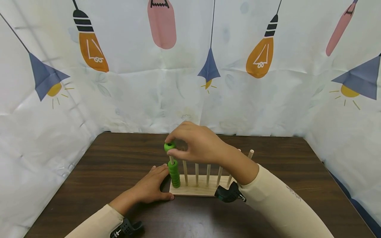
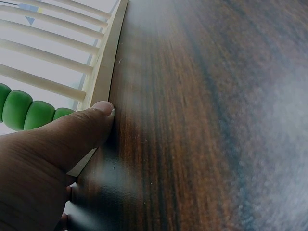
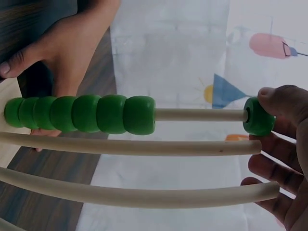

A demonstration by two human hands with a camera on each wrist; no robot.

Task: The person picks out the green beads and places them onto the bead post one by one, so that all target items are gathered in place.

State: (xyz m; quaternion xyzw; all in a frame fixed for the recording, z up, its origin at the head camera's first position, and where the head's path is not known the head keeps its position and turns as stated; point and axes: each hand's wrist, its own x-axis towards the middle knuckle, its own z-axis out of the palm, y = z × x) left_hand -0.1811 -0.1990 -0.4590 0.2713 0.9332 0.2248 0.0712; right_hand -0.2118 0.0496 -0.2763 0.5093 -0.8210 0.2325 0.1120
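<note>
A wooden peg stand (image 1: 196, 190) with a flat pale base and a row of upright pegs sits on the table. Several green beads (image 1: 174, 173) are stacked at the bottom of its leftmost peg. My right hand (image 1: 199, 142) pinches one more green bead (image 3: 260, 116) between thumb and fingers at that peg's top; the peg's tip meets the bead's hole in the right wrist view. Across the left end of the base lies my left hand (image 1: 151, 185), its thumb (image 2: 91, 122) against the front edge and its fingers around toward the back corner.
The other pegs (image 3: 130, 147) carry no beads, and my right forearm crosses over those at the right. A dark wood-grain table (image 1: 119, 155) lies beneath. White printed cloth (image 1: 134, 99) hangs behind it and at both sides.
</note>
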